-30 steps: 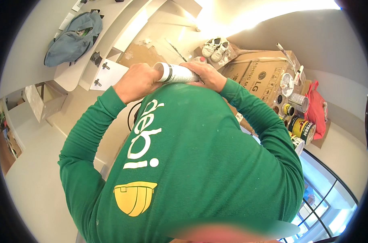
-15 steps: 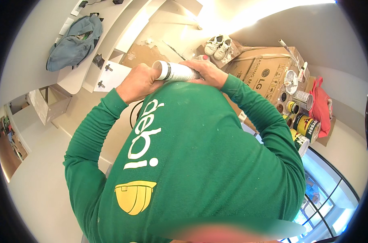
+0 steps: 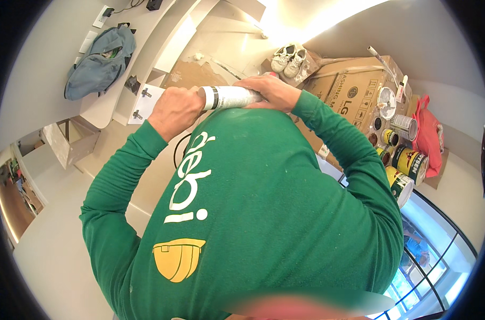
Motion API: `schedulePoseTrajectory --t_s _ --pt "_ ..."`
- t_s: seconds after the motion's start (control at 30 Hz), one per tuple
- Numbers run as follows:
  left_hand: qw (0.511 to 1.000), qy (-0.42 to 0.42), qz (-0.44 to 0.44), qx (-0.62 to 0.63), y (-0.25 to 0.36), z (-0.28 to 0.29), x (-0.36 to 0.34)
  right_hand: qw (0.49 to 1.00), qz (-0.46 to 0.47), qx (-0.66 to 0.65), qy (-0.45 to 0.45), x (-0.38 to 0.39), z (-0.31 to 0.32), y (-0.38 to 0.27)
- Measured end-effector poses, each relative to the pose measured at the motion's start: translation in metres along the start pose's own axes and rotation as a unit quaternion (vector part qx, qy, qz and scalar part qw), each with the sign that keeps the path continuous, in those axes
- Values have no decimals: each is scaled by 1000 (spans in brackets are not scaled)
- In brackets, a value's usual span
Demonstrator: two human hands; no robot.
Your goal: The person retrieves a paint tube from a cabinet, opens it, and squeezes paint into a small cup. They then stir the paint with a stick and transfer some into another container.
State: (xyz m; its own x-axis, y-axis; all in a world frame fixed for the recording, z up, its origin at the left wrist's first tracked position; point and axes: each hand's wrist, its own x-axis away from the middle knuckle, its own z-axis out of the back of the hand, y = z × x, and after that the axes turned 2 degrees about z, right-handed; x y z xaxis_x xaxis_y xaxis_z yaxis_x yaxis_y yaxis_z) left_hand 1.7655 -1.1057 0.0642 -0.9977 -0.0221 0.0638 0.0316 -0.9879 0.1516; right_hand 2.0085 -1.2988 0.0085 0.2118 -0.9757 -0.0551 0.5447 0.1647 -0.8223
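A white sealant cartridge [image 3: 229, 97], printed with a dark band, lies nearly level in front of my chest. My left hand [image 3: 177, 109] is closed at its left end, with the fingertips mostly hidden. Around the right end curl the fingers of my right hand [image 3: 269, 92], which cover the tip. Below the cartridge is the front of my green long-sleeved shirt [image 3: 253, 197].
A large cardboard box [image 3: 341, 90] lies at the right, near white shoes [image 3: 289, 61]. Paint cans [image 3: 410, 160] and a red bag [image 3: 428, 136] stand beyond my right arm. A blue-grey backpack [image 3: 101, 61] rests on a shelf at left, above a cabinet door [image 3: 145, 101] with hinges.
The left end of the cartridge has dropped slightly and shifted left, and its open rim has turned from view. My left hand has moved a little left and down; my right hand stays nearly in place.
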Motion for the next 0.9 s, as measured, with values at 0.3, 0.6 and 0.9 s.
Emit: schedulePoseTrajectory --t_s 0.3,0.6,0.9 --pt "986 74 -102 110 -11 -2 -10 989 -50 -140 -29 -8 4 -1" --pt "992 26 -118 37 -7 11 -17 959 -115 -229 -118 -7 22 -3" --pt "992 53 -110 -34 -2 21 -25 953 -108 -268 -90 -7 11 19"
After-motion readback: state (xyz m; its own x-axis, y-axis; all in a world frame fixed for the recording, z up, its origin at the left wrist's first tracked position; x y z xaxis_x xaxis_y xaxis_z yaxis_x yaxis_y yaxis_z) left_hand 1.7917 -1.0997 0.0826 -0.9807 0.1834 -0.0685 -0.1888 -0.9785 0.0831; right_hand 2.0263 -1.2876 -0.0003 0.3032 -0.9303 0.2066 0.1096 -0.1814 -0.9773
